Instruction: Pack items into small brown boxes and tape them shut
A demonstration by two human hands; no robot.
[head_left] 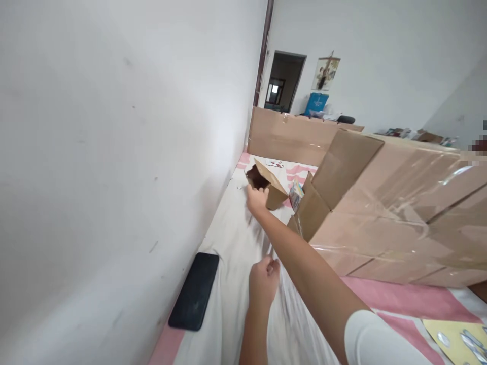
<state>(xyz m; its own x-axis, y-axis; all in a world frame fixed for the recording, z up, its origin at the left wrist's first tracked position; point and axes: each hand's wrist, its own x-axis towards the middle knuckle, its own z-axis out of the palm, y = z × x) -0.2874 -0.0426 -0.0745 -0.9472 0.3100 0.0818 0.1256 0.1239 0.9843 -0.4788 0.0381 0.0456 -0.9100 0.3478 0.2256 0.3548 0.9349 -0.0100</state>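
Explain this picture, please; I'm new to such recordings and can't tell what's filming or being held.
There is no machine here: these are a person's two bare hands, filmed by one head-worn camera looking forward and down. The right hand touches the near edge of a small open cardboard box; how firmly it grips is unclear. The left hand, nearer the camera, is loosely curled with nothing visible in it. On the pale and pink cloth are a black phone beside the wall and, at right, a large taped carton.
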